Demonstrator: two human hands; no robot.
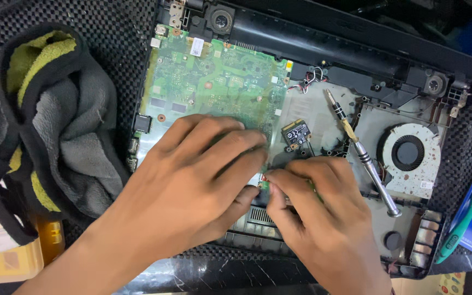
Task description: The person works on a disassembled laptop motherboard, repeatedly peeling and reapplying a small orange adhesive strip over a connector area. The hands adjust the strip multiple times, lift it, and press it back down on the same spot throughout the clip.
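Observation:
An opened laptop base [411,82] lies on a black mesh mat, its green motherboard [214,76] exposed at the upper left. My left hand [198,175] lies flat over the board's lower edge, fingers pressing down. My right hand [318,213] pinches something small at the board's lower right corner, where both hands' fingertips meet; the part is hidden under the fingers. Just above my right hand, a small black wireless card [296,133] stands in its slot.
A metal screwdriver [361,153] rests diagonally inside the case beside the round cooling fan [408,153]. A grey, yellow and black cloth [45,120] is bunched at the left. A green-handled tool [465,218] and blue box sit at the right edge.

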